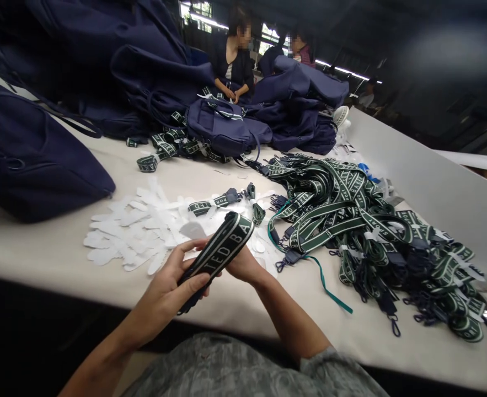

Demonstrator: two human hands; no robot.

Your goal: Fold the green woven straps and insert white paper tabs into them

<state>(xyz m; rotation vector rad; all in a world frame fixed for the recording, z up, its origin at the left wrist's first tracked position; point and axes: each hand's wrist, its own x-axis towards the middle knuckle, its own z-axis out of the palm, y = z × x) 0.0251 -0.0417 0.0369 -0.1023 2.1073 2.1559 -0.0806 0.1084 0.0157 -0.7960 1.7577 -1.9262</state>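
Note:
A dark green and white lettered bag strap (222, 248), folded into a flat bundle, is held above the table's near side. My left hand (172, 284) is closed around its lower left part, thumb lying across the front. Behind the bundle, my right hand (245, 266) grips its far side; the strap hides most of those fingers. Just beyond my hands lies a spread of white paper strips (131, 229). Two bundled straps rest on it, one a longer folded strap (212, 204), the other a small upright bundle (256, 207).
A large heap of lettered straps with dark clips (330, 204) covers the right side, beside a teal ribbon (324, 281). Navy bags (32, 160) stand left and at the back. A pale partition (425, 182) runs along the right. Across the table is a co-worker (233, 60).

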